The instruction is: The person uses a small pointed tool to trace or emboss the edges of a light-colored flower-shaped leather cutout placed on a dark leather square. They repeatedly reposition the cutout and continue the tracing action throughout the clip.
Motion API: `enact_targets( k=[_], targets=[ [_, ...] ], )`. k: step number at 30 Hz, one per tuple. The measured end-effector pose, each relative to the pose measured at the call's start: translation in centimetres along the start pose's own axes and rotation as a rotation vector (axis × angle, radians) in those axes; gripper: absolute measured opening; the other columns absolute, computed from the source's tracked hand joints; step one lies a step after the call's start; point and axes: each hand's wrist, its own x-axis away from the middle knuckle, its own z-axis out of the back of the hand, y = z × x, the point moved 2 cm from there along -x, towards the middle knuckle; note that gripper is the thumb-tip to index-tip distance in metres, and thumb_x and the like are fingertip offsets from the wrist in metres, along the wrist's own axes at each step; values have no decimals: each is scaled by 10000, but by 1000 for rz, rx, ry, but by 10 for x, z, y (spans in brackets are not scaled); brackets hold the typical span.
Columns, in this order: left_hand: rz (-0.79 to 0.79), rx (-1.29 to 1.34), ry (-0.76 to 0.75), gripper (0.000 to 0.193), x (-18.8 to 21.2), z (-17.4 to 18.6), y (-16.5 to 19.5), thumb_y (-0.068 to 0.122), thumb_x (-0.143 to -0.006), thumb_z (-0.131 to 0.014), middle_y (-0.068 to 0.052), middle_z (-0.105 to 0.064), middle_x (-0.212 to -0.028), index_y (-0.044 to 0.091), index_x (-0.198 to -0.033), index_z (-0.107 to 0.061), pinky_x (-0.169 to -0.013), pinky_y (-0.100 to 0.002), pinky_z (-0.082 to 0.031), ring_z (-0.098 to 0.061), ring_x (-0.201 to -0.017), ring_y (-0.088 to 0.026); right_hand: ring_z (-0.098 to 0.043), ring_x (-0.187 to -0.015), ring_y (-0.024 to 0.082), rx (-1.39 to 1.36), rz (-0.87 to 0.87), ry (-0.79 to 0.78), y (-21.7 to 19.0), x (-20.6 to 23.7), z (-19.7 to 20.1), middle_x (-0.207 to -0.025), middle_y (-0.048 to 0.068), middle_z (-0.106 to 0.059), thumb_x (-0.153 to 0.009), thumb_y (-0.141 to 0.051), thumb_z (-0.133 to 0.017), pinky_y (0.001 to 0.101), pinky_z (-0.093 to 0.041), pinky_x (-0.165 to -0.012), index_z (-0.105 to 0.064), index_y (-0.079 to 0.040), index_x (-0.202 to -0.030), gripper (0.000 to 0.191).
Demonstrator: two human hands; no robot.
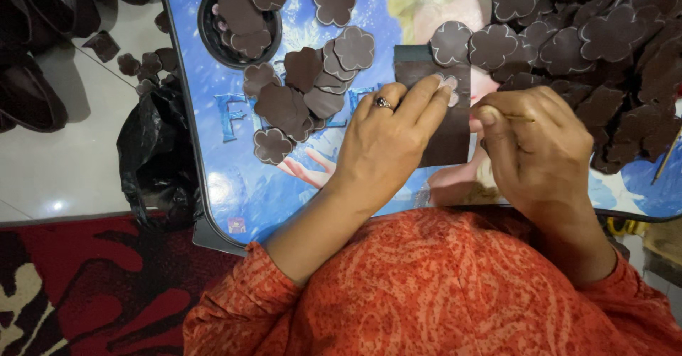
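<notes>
My left hand (pixel 387 132), with a ring on one finger, presses a small pale flower-shaped piece (pixel 449 84) onto a dark rectangular sheet (pixel 447 136) that lies on the blue printed table (pixel 234 185). My right hand (pixel 536 146) is closed around a thin stick-like tool (pixel 522 119), just right of the sheet. Dark brown flower-shaped cutouts (pixel 305 86) lie scattered to the left of my left hand. A big heap of the same cutouts (pixel 604 36) fills the table's far right.
A round black bowl (pixel 209 40) holds more cutouts at the table's far left. A black plastic bag (pixel 153 150) lies on the white floor beside the table. A red patterned rug (pixel 92 285) covers the floor near me.
</notes>
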Motion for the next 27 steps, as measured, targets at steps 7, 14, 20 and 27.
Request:
enact_targets(
  k=[7,14,20,27],
  targets=[
    [35,221,27,333,-2,0,-9,81,-921,-643,33,-636,-1297,129,-1246,-700,-913,-366,-528,-622,-1019,-201,-662,-841,243,-56,-62,-17,6,9,-2,-980,86,-694,-1134,-18,-661,336,-509,-741,-664,-11,-1072,63],
    [57,287,35,309,-5,0,-16,71,-921,-678,60,-652,-1240,164,-1213,-722,-901,-366,-537,-626,-968,-206,-656,-855,284,-59,-35,-18,3,3,-5,-972,117,-679,-1066,-3,-654,375,-511,-760,-654,22,-1007,65],
    [58,285,31,308,-5,-2,-16,94,-923,-691,61,-645,-1244,162,-1222,-719,-908,-369,-533,-623,-977,-204,-652,-832,288,-63,-6,-27,1,3,-6,-958,116,-680,-1041,10,-666,378,-511,-744,-667,26,-1020,26],
    [58,293,29,317,-5,-1,-17,88,-925,-683,66,-645,-1252,169,-1231,-714,-917,-369,-532,-627,-990,-201,-655,-830,221,-95,-32,-49,7,11,-12,-995,72,-701,-1128,-17,-677,320,-510,-752,-673,-13,-1102,26]
  ],
)
